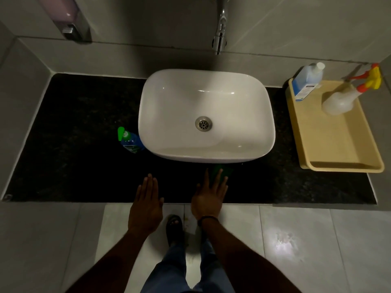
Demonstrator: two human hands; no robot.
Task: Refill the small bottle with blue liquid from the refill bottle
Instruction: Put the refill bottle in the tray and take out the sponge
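A small blue bottle with a green pump top stands on the dark counter, tight against the left side of the white basin. The large refill bottle, blue liquid and white cap, stands at the back of the beige tray on the right. My left hand hovers flat over the counter's front edge, fingers together and extended, holding nothing. My right hand is spread flat beside it, fingertips over a green object lying below the basin's front rim. Both hands are far from either bottle.
A white basin sits mid-counter under a chrome tap. The beige tray also holds a clear spray bottle with a red and yellow trigger. A soap dispenser hangs on the wall at the left. Tiled floor lies below.
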